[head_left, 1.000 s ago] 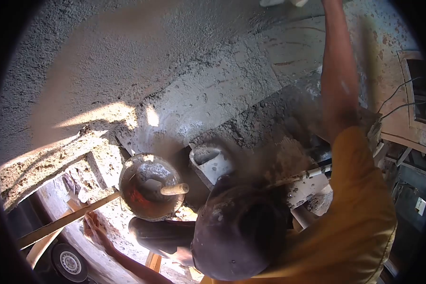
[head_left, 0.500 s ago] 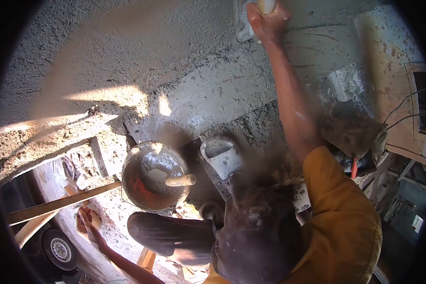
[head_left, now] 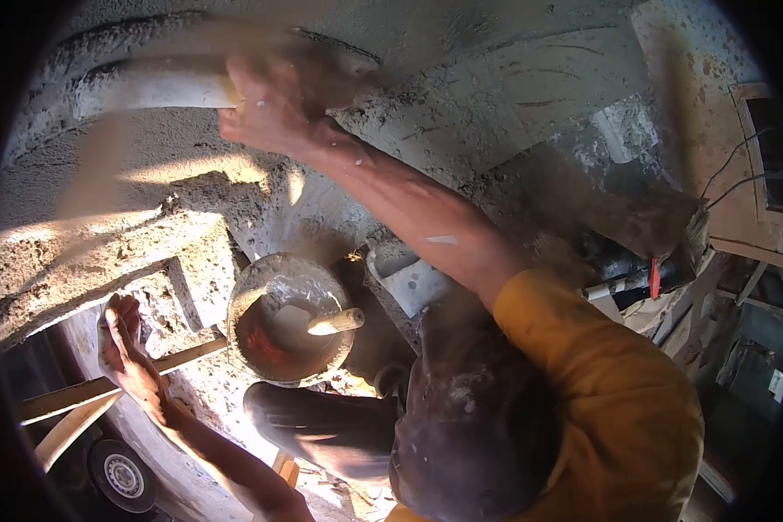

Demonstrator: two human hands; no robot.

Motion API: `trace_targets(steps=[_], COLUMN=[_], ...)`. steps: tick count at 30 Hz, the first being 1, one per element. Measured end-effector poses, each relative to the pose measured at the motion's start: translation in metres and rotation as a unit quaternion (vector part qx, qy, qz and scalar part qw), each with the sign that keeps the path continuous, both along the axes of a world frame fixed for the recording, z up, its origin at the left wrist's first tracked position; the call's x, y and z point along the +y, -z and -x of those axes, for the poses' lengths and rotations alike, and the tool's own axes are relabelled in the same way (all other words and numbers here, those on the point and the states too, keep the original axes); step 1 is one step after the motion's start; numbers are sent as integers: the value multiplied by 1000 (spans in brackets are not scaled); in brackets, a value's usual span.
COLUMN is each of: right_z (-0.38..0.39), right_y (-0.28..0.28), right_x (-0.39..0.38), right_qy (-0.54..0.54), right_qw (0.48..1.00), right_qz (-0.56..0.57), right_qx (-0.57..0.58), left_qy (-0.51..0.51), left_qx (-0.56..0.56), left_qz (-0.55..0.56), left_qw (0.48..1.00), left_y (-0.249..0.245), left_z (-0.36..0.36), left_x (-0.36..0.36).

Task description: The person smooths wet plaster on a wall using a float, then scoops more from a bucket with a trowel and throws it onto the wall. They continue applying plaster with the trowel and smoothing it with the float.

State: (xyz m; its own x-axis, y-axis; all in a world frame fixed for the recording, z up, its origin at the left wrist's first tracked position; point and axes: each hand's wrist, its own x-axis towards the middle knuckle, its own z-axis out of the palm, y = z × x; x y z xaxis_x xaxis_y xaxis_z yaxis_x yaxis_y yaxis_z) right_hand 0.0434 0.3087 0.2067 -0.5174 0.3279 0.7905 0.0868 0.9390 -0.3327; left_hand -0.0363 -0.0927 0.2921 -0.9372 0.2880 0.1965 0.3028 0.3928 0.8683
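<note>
Float point(head_left: 152, 90): lying at upper left against the grey plaster surface point(head_left: 170, 143), its pale edge extending left from the right hand point(head_left: 274, 104). Long axis is running roughly across the view, oblique to the right forearm, which is slanting up from lower right. Right fingers are wrapping around the tool's handle side; blur is hiding the exact grip and the float's far end.

The right hand is clearly the nearer one. The left hand point(head_left: 130, 348) is resting well below the float, apart from it, beside the rough ledge point(head_left: 104, 270) and close to a wooden strip point(head_left: 196, 353). Its fingers are extending fairly straight and close together, with nothing visible in them; whether they are touching the ledge, cannot tell.

Farther out: a bucket point(head_left: 245, 348) is standing below the right forearm, a wooden-handled tool point(head_left: 337, 322) leaning inside it. A white container point(head_left: 413, 283) is sitting just right of the bucket, partly hidden by the arm.
</note>
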Motion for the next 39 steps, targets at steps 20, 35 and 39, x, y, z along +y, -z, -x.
trace_targets(steps=[20,35,39], right_z=[-206,-100,-59], right_y=[-13,14,-4], right_x=[337,158,83], right_qy=[235,65,53], right_qw=[972,966,967], right_qz=[0,223,224], right_qx=[-21,115,105], left_qy=[-134,-248,-258], left_qx=[-70,-245,-220], left_qz=[142,115,99], left_qw=[978,930,936], left_y=[48,89,89], left_z=[-7,-231,-254], left_x=[-189,-162,-148])
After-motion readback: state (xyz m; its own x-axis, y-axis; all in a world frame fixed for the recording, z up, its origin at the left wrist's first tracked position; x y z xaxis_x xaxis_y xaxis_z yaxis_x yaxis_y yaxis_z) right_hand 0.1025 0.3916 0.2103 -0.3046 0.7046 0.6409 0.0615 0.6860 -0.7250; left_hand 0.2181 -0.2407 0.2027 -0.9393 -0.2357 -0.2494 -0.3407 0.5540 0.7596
